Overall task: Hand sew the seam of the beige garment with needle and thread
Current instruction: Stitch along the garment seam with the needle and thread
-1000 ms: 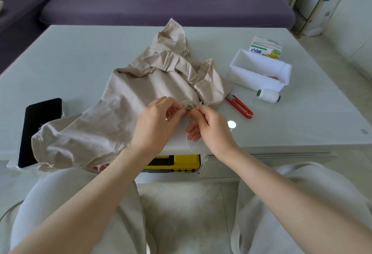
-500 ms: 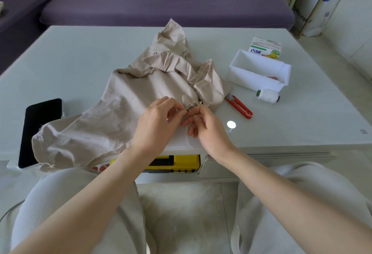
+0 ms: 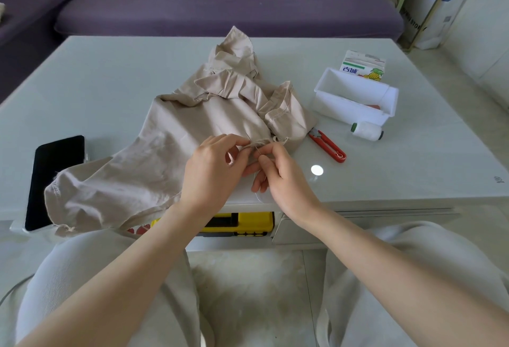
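The beige garment (image 3: 176, 148) lies crumpled across the pale table (image 3: 110, 77), one end hanging over the near edge. My left hand (image 3: 212, 170) pinches a fold of its seam between thumb and fingertips. Just to its right, my right hand (image 3: 281, 178) pinches a thin needle (image 3: 254, 145) that pokes up through the held seam edge. A fine white thread (image 3: 257, 195) loops down from the needle below my right fingers.
Red thread snips (image 3: 327, 146) lie right of the garment, with a white thread spool (image 3: 367, 132) and an open white plastic box (image 3: 355, 99) beyond; a small carton (image 3: 363, 67) stands behind. A black phone (image 3: 53, 178) rests at the table's left edge. A purple sofa (image 3: 220, 2) runs behind.
My right hand has shifted slightly left toward the seam and the needle now stands through the fabric edge. The left hand keeps its pinch in place.
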Demonstrator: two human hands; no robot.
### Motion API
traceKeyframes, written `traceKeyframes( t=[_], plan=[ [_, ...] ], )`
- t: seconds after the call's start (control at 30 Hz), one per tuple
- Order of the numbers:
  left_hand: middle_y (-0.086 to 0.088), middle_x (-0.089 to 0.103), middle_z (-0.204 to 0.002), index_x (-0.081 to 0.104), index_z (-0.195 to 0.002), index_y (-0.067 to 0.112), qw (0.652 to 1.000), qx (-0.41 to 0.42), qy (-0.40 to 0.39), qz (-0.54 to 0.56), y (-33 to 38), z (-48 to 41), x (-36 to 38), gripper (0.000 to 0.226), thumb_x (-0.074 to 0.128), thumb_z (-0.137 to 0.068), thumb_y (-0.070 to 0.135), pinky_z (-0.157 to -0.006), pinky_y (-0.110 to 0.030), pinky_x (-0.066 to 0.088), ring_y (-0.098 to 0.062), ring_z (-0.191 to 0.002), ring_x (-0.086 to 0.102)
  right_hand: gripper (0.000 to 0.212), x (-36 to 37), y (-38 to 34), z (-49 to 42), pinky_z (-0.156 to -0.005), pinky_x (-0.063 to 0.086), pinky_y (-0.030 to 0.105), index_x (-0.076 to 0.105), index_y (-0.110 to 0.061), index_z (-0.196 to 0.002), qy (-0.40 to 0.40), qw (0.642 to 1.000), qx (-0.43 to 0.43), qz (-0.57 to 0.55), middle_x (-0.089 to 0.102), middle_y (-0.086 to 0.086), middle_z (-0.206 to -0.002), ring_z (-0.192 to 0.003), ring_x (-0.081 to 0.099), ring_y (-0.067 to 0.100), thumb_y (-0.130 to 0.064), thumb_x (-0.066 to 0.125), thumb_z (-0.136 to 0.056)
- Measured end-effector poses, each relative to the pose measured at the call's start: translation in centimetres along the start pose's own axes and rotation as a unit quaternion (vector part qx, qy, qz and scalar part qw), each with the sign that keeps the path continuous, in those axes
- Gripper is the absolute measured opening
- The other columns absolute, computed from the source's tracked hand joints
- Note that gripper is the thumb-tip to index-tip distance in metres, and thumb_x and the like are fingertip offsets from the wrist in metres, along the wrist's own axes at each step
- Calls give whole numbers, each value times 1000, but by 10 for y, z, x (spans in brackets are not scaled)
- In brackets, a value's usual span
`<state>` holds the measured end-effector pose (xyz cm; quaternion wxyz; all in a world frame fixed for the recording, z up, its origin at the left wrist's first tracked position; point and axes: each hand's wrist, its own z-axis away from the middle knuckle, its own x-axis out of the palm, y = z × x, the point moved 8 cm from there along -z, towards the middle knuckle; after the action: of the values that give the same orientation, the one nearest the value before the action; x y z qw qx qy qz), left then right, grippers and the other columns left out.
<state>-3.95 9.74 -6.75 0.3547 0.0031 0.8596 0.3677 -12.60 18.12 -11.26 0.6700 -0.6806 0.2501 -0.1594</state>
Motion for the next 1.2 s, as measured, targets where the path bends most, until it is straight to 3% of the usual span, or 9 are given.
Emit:
traceKeyframes(
  t=[0.17, 0.43, 0.8, 1.0, 1.2],
  plan=[
    [6, 59, -69, 72, -88, 17, 1000, 2, -5, -5, 1, 0, 0, 6, 66, -86, 17, -58, -36, 49, -14, -66, 52, 16, 0, -2, 1, -55, 45, 21, 50, -11, -93, -15, 1000, 3, 15, 68, 5, -76, -52, 52, 16, -11, 37, -102],
    [10, 55, -67, 70, -89, 17, 999, -25, 24, -20, -5, -4, -7, 8, 63, -87, 14, -58, -36, 49, -13, -66, 51, 22, 7, -1, 4, -64, 47, 24, 49, -6, -113, -38, 998, -4, 59, 66, 7, -95, -68, 57, 13, -4, 30, -102],
    [5, 59, -70, 72, -90, 17, 999, -18, -39, 7, -2, -1, 4, 9, 66, -85, 14, -66, -40, 51, -14, -70, 53, 14, -1, 0, 1, -58, 46, 19, 50, -4, -97, 6, 1000, 16, 22, 66, 5, -82, -61, 62, 13, -8, 37, -101],
    [9, 62, -75, 69, -87, 26, 993, -67, -63, 80, 0, -1, 4, 21, 56, -81, 40, -68, -31, 49, -10, -73, 56, 17, -1, -3, 3, -56, 44, 15, 51, -13, -88, -1, 1000, 23, 1, 67, 6, -76, -58, 60, 12, -11, 41, -101],
    [3, 62, -72, 70, -75, 11, 989, -82, -67, 102, -4, -1, 7, 18, 61, -89, 17, -67, -27, 44, -14, -71, 54, 16, -1, -2, 2, -63, 48, 22, 52, -11, -86, -2, 999, 14, 36, 68, 5, -73, -57, 58, 14, -10, 43, -100]
  ],
)
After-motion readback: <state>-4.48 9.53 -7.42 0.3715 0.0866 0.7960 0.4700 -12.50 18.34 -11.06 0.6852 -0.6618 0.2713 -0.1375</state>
